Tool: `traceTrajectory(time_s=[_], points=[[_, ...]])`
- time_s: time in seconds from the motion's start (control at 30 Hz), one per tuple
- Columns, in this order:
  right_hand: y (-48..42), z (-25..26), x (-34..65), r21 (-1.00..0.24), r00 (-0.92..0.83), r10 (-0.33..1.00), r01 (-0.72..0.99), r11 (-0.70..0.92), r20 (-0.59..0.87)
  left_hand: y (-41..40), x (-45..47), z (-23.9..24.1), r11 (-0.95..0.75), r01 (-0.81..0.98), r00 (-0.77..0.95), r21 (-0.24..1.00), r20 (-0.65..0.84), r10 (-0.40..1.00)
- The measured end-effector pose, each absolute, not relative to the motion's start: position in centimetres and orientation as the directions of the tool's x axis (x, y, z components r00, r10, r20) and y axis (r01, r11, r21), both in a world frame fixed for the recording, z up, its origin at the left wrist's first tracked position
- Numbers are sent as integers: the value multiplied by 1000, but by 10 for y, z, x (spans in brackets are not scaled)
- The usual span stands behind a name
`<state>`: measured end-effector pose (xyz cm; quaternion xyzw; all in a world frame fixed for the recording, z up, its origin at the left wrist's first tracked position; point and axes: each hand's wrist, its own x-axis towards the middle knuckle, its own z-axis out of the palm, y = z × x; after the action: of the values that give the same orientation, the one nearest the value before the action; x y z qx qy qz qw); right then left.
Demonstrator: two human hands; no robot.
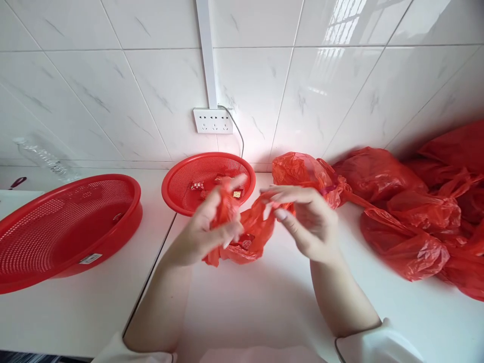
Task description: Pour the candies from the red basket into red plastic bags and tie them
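Note:
Both my hands are raised over the white counter (264, 297), working a small red plastic bag (249, 237). My left hand (207, 229) is closed around the bag's left handle and bunched top. My right hand (306, 222) pinches the bag's right edge between thumb and fingertips, its other fingers stretched out. The bag hangs between the two hands with something small and dark showing inside it. Just behind the hands sits a small red mesh basket (181, 181) with a few small wrapped items in it.
A large red mesh basket (64, 227) lies tilted at the left. A heap of red plastic bags (408, 212) fills the right side against the tiled wall. A white socket strip (213, 121) with a cable hangs on the wall. An empty plastic bottle (45, 159) lies far left.

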<state>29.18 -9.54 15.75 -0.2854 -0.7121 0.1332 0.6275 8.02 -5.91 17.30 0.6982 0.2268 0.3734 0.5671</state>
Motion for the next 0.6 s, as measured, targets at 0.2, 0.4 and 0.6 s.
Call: traceTrajectory(time_s=[0.2, 0.4, 0.6], points=[[-96, 155, 282, -505, -227, 555, 245, 828, 800, -75, 94, 171, -217, 137, 657, 967, 76, 750], [-87, 149, 285, -749, -309, 736, 101, 655, 602, -68, 90, 173, -164, 55, 700, 985, 79, 710], [-86, 143, 281, -725, -94, 739, 141, 674, 668, -64, 90, 170, 65, -19, 607, 998, -41, 793]])
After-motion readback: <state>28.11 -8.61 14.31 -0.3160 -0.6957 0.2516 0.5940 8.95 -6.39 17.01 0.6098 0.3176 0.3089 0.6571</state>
